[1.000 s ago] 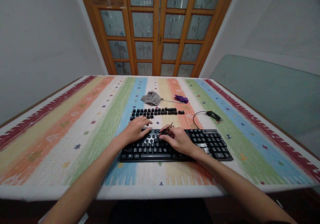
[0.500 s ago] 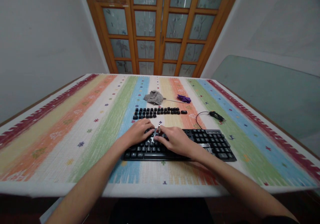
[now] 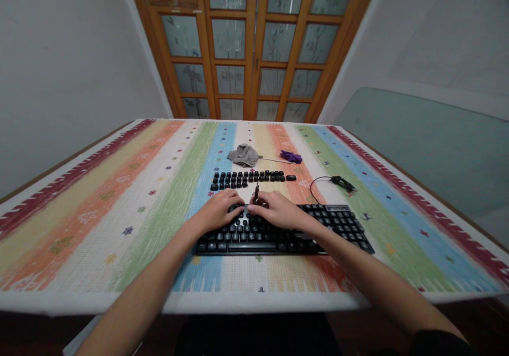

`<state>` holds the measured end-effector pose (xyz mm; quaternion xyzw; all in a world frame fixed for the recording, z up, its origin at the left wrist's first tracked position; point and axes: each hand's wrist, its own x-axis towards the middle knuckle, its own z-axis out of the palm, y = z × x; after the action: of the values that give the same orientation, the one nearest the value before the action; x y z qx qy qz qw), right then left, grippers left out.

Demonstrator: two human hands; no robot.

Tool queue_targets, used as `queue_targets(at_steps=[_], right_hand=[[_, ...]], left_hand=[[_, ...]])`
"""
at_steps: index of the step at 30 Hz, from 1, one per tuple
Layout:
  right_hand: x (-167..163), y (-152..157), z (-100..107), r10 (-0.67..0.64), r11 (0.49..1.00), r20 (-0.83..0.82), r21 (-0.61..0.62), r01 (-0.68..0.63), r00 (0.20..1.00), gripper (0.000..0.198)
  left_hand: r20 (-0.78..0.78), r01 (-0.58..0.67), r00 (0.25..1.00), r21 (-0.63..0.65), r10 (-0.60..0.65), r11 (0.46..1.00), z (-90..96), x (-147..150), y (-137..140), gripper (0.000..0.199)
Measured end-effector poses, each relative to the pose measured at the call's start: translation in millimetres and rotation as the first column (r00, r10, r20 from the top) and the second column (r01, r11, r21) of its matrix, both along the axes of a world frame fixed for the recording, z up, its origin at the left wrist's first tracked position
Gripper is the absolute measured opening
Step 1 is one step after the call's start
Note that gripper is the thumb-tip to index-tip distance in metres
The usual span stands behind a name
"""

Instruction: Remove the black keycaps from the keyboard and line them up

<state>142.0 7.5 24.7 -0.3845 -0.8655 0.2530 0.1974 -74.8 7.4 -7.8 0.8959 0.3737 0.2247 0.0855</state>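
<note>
Shows smooth plastic on the keyboard [image 3: 252, 247] and, beyond it, rough cloth in the grey rag [image 3: 243, 156], perhaps metal in the rod [image 3: 278, 160].

Shifted the right hand [image 3: 278, 208] over toward the left hand [image 3: 217, 210] since a second ago, plus a bit farther up the keyboard [image 3: 250, 247]. Brought the thin tool [image 3: 256, 190] along too, now sticking up pretty much straight from the fingertips instead of leaning off to the right. Dropped the left fingers down closer to the thumb, after having them raised and spread at first. Uncovered more of the short row of loose keys [image 3: 228, 185] that way. Swung the right forearm [image 3: 366, 271] across the shiny patch, so can't see that anymore. Cleared more keys just right of the space bar, though.
</note>
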Motion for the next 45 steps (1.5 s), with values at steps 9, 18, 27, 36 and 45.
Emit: queue_targets(at_steps=[9, 18, 27, 36, 45], right_hand=[[-10.1, -3.6, 8.5, -0.068, 0.998, 0.101, -0.003, 0.069, 0.993, 0.02], [-8.8, -3.9, 6.4, -0.062, 0.996, 0.037, -0.054, 0.064, 0.997, 0.02], [-7.6, -0.5, 0.3, -0.123, 0.982, -0.05, -0.153, 0.115, 0.991, 0.02], [8.6, -4.1, -2.0, -0.115, 0.954, -0.224, -0.297, 0.045, 0.968, 0.026], [30.8, -13.0, -10.8, -0.127, 0.931, -0.423, -0.363, -0.039, 0.897, 0.034]], left_hand=[[0.01, 0.003, 1.0, -0.056, -0.002, 0.998, -0.8, 0.3, 0.7, 0.015], [0.037, -0.014, 0.999, -0.072, 0.017, 0.997, -0.5, 0.3, 0.9, 0.014], [0.049, -0.019, 0.999, -0.085, 0.024, 0.996, 1.0, 0.2, 1.4, 0.015], [0.071, -0.02, 0.997, -0.067, 0.025, 0.998, 5.0, 3.7, -4.7, 0.017], [0.236, 0.078, 0.97, -0.105, -0.051, 0.991, 16.0, 18.6, -20.0, 0.02]])
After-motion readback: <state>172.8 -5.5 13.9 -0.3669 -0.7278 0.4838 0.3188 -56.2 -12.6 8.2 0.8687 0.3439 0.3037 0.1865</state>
